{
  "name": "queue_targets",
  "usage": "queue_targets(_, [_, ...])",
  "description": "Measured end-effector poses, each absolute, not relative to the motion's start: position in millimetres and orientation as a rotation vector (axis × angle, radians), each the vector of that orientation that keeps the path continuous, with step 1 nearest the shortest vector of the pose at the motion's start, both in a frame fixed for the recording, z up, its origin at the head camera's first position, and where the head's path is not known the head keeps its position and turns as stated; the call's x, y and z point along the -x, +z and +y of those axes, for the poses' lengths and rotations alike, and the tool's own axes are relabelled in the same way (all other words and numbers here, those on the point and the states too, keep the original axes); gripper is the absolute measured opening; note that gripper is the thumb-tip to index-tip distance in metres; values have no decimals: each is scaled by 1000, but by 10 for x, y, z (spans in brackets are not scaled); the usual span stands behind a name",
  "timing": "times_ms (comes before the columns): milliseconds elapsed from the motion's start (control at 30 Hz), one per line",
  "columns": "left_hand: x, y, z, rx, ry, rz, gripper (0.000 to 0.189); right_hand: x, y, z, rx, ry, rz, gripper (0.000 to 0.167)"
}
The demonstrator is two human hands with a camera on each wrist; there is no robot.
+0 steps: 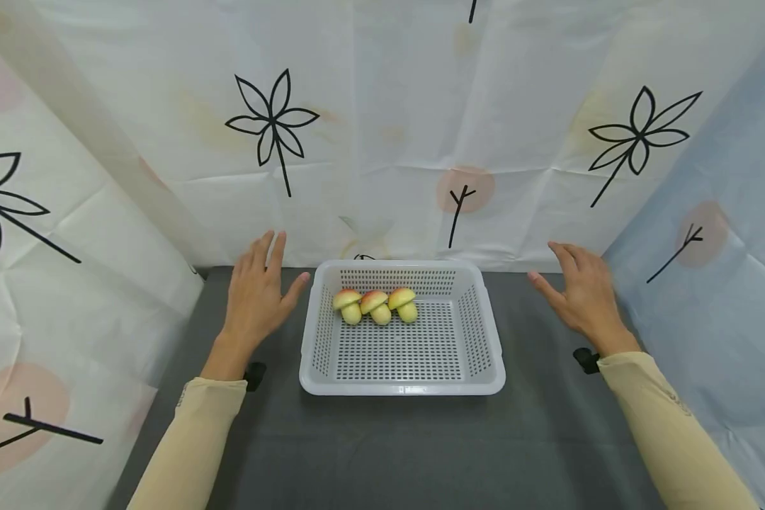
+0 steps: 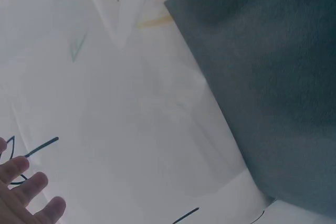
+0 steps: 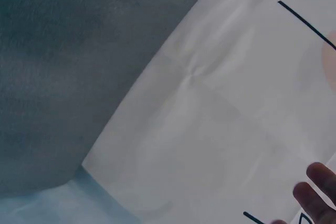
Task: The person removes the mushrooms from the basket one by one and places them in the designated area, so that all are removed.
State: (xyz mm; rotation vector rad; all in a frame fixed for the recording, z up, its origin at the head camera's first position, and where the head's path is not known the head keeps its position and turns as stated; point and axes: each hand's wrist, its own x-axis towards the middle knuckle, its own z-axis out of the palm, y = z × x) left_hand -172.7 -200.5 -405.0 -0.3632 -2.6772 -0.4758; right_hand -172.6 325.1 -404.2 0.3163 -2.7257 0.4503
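Observation:
In the head view a white perforated plastic basket [image 1: 401, 389] stands on the grey table. Three toy mushrooms lie in a row at its back left: a left mushroom [image 1: 350, 312], a middle mushroom [image 1: 380, 315] and a right mushroom [image 1: 407, 312], each with a yellow-green stem and a reddish-yellow cap. To the left of the basket, apart from it, my left hand [image 1: 255, 294] is held with fingers extended and thumb spread, holding nothing. On the opposite side my right hand [image 1: 580, 294] has its fingers extended too, also holding nothing. Only some fingertips show in each wrist view.
The grey tabletop [image 1: 395, 453] reaches back to a white cloth backdrop [image 1: 382, 156] with drawn flowers and twigs. A white side cloth [image 1: 121, 283] closes the left, a bluish one [image 1: 733, 312] the right. Dark wrist straps sit by both sleeves.

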Motion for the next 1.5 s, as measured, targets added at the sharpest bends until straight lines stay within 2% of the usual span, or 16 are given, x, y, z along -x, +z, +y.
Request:
queue_targets(533, [1266,-4434,-1900,304,-928,-2728,84,1367,-4154,2875,-254,858,-2848,68])
queue_targets(1000, [893,-4903,-1748,263,-1154,-2898,112,1252,-4380,2451,-279,1081,-2869,64])
queue_targets(1267, [824,-5081,-1704,290,-1199,-2872,129,1296,-4403,2226,-306,1102,-2892,67])
queue_targets(1500, [818,-5182,-1702,302,-1175,-2860,135,1351,-4389,2101,-374,1070,-2898,66])
